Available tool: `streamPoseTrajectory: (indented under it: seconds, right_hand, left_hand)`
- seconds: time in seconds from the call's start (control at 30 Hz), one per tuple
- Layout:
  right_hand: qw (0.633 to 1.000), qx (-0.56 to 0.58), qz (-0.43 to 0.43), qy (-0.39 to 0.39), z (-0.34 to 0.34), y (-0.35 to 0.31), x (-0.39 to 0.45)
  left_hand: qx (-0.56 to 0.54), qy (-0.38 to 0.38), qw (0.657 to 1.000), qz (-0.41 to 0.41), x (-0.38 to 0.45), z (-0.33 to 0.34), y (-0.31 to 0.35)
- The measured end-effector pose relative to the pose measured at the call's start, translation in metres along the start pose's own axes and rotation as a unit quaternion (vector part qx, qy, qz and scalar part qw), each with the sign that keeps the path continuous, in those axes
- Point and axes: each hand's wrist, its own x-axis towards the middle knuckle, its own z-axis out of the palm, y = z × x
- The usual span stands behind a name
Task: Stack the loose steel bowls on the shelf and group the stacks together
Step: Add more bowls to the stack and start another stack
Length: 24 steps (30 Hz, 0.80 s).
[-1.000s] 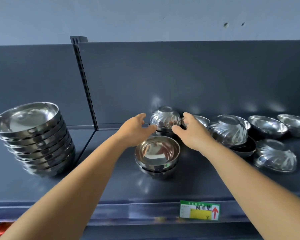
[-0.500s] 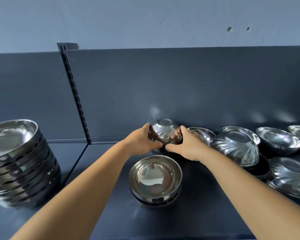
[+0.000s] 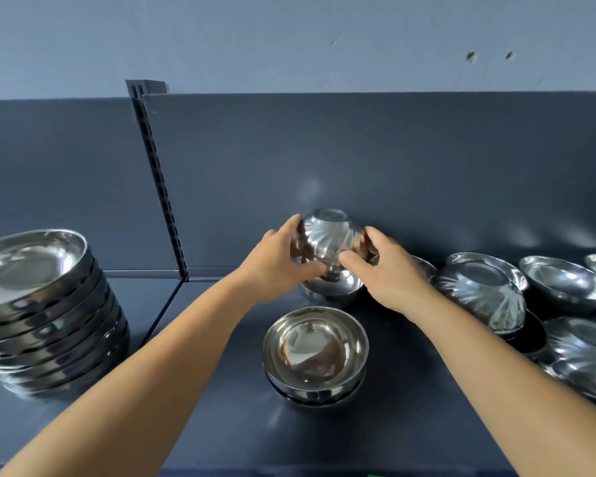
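A fluted steel bowl point(image 3: 329, 235) is held upside down between my left hand point(image 3: 279, 266) and my right hand point(image 3: 389, 273), just above an upright bowl point(image 3: 331, 287) near the back panel. In front of them a short stack of upright bowls point(image 3: 315, 356) stands on the dark shelf point(image 3: 221, 407). To the right lie several loose bowls: one overturned fluted bowl point(image 3: 482, 297) and upright ones point(image 3: 565, 284) beyond it.
A tall stack of wider steel bowls point(image 3: 45, 311) stands at the left, past the slotted upright post point(image 3: 159, 187). The dark back panel point(image 3: 393, 160) rises right behind the held bowl. More bowls point(image 3: 585, 359) crowd the right edge.
Both hands closed on the overturned fluted bowl and lifted it a little off the bowl beneath. The view came nearer to the shelf.
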Motion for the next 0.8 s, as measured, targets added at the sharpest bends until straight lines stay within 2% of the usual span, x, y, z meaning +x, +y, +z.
streamPoseTrajectory:
  seconds: [0.23,0.37,0.47,0.57,0.8]
  right_hand:
    - [0.99,0.138,-0.021,-0.01,-0.006,-0.014,-0.003]
    - [0.983,0.172,0.02,-0.066,-0.001,-0.016,-0.003]
    - [0.994,0.094,0.022,-0.055,0.003,-0.006,-0.004]
    - [0.997,0.007,0.059,-0.049,0.004,0.014,-0.006]
    - [0.99,-0.052,0.116,-0.053,0.025,0.026,-0.002]
  left_hand:
    - [0.119,0.095,0.985,0.076,-0.02,-0.018,0.002]
    - [0.204,0.141,0.969,0.014,-0.022,-0.022,-0.002]
    - [0.234,0.145,0.96,-0.05,-0.02,-0.027,-0.01]
    - [0.244,0.143,0.955,-0.085,-0.022,-0.032,-0.019]
    - [0.172,0.177,0.961,-0.127,-0.027,-0.045,-0.032]
